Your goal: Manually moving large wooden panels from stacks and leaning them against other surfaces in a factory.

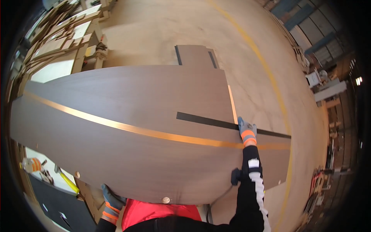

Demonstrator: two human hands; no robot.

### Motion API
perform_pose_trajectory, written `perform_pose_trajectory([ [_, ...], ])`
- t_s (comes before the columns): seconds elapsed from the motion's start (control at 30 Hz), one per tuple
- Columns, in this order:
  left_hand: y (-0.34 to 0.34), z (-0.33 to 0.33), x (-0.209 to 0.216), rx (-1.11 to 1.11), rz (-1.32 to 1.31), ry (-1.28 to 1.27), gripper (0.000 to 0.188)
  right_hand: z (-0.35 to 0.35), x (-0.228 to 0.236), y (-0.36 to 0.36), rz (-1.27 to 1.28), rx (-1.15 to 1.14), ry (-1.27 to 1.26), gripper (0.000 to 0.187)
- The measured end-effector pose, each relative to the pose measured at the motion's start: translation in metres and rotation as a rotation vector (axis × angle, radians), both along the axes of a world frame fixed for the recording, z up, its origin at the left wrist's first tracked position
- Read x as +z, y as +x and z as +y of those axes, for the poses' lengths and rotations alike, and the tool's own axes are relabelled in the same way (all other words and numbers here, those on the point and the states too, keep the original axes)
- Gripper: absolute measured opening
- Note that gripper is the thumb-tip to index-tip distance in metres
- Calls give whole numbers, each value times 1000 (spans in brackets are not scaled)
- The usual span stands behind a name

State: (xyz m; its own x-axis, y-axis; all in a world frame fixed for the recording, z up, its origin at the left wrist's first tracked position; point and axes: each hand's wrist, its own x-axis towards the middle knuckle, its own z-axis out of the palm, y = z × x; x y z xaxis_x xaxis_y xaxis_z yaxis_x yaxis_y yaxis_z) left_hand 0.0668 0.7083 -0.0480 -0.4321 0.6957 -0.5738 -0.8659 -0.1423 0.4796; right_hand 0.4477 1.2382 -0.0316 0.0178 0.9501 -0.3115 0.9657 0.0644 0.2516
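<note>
A large grey-brown panel with a gold strip along its length spans the view in front of me. My right hand, in a grey and orange glove, is closed over the black strip at the panel's right part. Whether that strip is fixed or loose, I cannot tell. At the near left edge, my left hand, gloved the same way, grips the panel with its thumb along the edge; its other fingers are partly hidden. Round holes show near the front edge, one at the middle.
Beyond the panel a smaller grey-brown board with dark strips lies on the floor. Stacked wood offcuts crowd the far left. A hammer with a yellow handle and a clear bottle rest at the near left. A yellow line curves along the floor.
</note>
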Motion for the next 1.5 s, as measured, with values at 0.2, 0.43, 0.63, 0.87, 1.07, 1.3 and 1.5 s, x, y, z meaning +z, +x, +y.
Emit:
perform_pose_trajectory([
  [0.2, 2, -23, -6, 0, -176, -29, 79, -24, -30, 68, 234, 377, 148, 45],
  [0.43, 33, -45, -2, 18, -37, -153, 85, -45, -21, 84, 170, 27, 65, 63],
  [0.63, 54, -68, -2, 16, -17, -107, 82, -81, -38, 148, -212, 426, -215, 47],
  [0.87, 72, -89, 14, -2, -177, 32, 80, -119, -17, 154, -26, -254, -161, 70],
  [1.07, 68, -83, 19, -28, -52, -32, 74, -122, 4, 62, 361, -210, -409, 75],
  [1.3, 68, -95, 8, -38, -135, 6, 77, -151, -17, -6, 297, 34, -389, 85],
  [1.5, 73, -102, 2, 6, -206, -148, 82, -152, -37, 33, 401, 323, -348, 59],
])
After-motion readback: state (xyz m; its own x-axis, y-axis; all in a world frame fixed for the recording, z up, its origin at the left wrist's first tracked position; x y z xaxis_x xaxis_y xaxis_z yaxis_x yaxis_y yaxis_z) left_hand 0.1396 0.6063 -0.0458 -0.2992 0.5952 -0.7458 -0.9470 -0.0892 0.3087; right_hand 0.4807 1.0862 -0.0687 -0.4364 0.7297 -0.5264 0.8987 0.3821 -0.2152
